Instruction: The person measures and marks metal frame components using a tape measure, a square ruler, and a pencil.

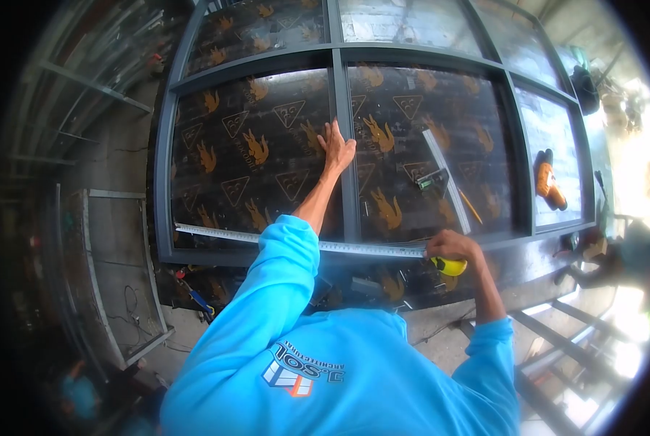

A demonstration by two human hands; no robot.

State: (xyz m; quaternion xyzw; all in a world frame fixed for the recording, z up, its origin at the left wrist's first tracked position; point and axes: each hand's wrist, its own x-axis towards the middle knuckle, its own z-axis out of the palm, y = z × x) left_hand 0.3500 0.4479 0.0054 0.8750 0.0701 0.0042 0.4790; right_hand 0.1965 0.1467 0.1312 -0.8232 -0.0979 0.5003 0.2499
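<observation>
My right hand (453, 247) grips a yellow tape measure (450, 267) near the lower bar of a dark grey metal frame (164, 167). From it the pale tape blade (372, 249) runs left along the lower bar to the left corner, partly hidden behind my left sleeve. Flat on the frame's upright middle bar (344, 192) lies my left hand (337, 150), its fingers stretched out and holding nothing. To the right, a combination square (447, 178) rests on the dark printed board inside the frame, with a yellow pencil (471, 207) beside it.
An orange and black object (549, 182) lies in the frame's right panel. A blue-handled tool (198, 298) sits below the lower left corner. Metal racks stand left (125, 272) and lower right (557, 327). Another person (623, 258) is blurred at far right.
</observation>
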